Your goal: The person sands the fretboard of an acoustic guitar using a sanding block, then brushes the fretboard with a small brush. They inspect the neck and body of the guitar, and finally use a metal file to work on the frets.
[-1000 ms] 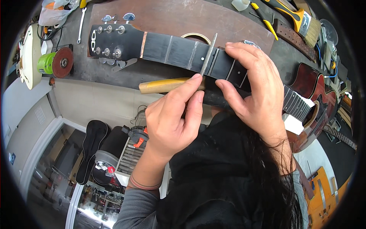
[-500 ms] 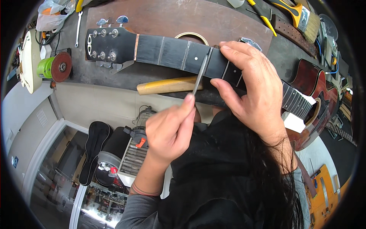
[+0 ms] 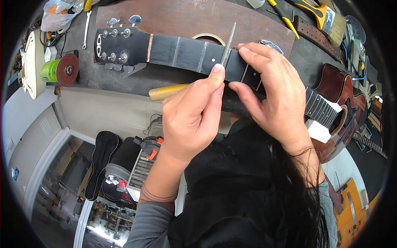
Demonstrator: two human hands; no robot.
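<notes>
Nearest the viewer, dark clothing [image 3: 235,186] and long loose hair [image 3: 289,198] occupy the lower middle, with grey sleeves [image 3: 155,219] on both forearms. The left hand [image 3: 190,115] is closed in a pinch, thumb and forefinger gripping a slender grey metal tool [image 3: 230,39], file-like in form, which slants up and away over the fretboard. Whether its underside touches the surface cannot be determined. The right hand [image 3: 279,91] holds the black guitar neck [image 3: 188,51] across its width, thumb at the near edge and fingertips at the far edge; the firmness of this hold cannot be told. The neck lies across the workbench [image 3: 89,76], its headstock [image 3: 113,47] to the left, fitted with metal tuners. A wooden piece with a yellow upper face [image 3: 167,91] lies at the bench's near edge, partly hidden by the left hand. To the right, a red-brown guitar [image 3: 359,99] lies with its fretboard directed toward the right wrist. Farther off, a brown board [image 3: 165,18] covers part of the bench beyond the neck; a wrench [image 3: 87,31] lies near its left side, a green tool with a round disc [image 3: 51,71] stands farther left, and a broad brush [image 3: 331,20] lies at upper right.
</notes>
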